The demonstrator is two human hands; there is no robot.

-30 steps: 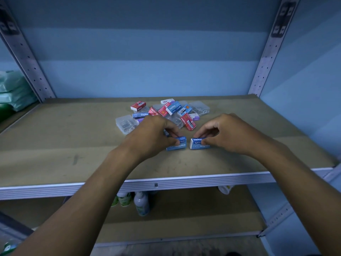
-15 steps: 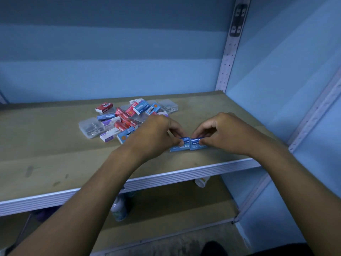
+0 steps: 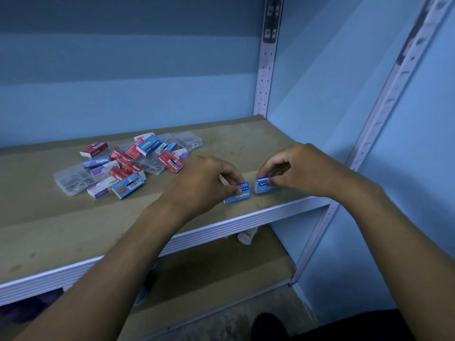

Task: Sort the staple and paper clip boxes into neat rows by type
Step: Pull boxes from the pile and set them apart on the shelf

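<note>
1. The shelf (image 3: 73,230) is a big brown board, and all the little boxes sit on it.
2. The pile of boxes (image 3: 128,166) lies well to the left of both sets of fingers. It has red, blue and purple boxes and clear cases, all mixed up.
3. The left hand (image 3: 204,183) is nearer the pile, so I think it should reach for the next box.
4. The right hand (image 3: 300,168) is on the far side from the pile.
5. The left blue staple box (image 3: 240,194) is pinched by the curled left fingers, near the shelf's front edge. Its long side runs left to right.
6. The right blue staple box (image 3: 262,187) is pinched by the curled right fingers. It lies the same way, just beside the other box with a small gap between. Closing that gap would start a row.
</note>
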